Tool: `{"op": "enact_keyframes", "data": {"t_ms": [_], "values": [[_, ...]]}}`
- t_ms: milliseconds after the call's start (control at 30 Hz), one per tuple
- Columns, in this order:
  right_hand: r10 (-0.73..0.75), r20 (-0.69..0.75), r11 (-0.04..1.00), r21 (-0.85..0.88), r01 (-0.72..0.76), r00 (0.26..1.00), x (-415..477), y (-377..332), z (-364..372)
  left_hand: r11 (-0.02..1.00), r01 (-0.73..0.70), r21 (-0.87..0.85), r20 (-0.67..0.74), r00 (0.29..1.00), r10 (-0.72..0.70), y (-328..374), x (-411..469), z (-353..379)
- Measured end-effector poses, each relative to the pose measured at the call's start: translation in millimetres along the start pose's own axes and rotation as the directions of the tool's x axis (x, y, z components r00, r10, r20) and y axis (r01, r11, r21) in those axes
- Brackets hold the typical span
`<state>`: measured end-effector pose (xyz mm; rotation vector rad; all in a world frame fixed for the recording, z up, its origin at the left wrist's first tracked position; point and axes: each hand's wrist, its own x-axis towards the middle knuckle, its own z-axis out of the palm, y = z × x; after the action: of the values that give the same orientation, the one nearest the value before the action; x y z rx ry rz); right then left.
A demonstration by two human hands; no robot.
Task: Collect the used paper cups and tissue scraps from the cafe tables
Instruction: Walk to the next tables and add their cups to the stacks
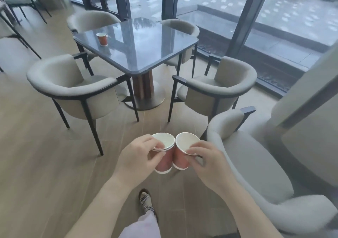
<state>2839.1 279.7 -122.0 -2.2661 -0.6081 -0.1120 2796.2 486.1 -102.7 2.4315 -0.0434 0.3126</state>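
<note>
My left hand point(139, 157) grips a nested stack of red paper cups point(165, 162) with white insides, held upright above the floor. My right hand point(204, 162) grips a single red paper cup point(180, 158) by its rim, side by side with the stack and touching it. Another red paper cup point(102, 39) stands alone on the far left part of the grey glossy cafe table point(142, 51) ahead. No tissue scraps are visible.
Several beige armchairs ring the table, the near left one point(73, 88) and the near right one point(217, 88) flanking a gap in front of me. A larger beige chair point(256, 164) stands close on my right. Glass walls lie behind. My sandalled foot point(146, 201) is on wooden floor.
</note>
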Motion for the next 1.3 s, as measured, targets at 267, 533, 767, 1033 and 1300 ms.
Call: {"op": "enact_keyframes", "data": {"t_ms": [267,533,767,1033,1300], "values": [[-0.059,0.01,0.997,-0.048,0.059,0.998,189.9,7.1,41.3,0.997,0.059,0.05,-0.044,0.997,-0.057,-87.1,152.7,-36.8],[0.014,-0.006,1.0,0.004,-0.014,1.0,313.8,45.3,80.2,0.996,0.072,0.053,0.002,0.997,-0.072,-143.0,282.3,-28.7],[-0.025,0.06,0.999,0.04,0.023,0.998,473.2,94.0,104.2,0.982,0.162,0.095,-0.042,0.986,-0.159,-198.1,419.1,-14.1],[-0.102,0.107,0.994,0.044,0.098,0.989,628.6,142.4,107.7,0.963,0.219,0.156,-0.115,0.972,-0.202,-242.0,555.0,-12.2],[-0.099,0.216,0.991,0.107,0.077,0.971,732.3,154.6,154.9,0.94,0.27,0.207,-0.093,0.962,-0.256,-304.5,626.9,-17.4]]}}
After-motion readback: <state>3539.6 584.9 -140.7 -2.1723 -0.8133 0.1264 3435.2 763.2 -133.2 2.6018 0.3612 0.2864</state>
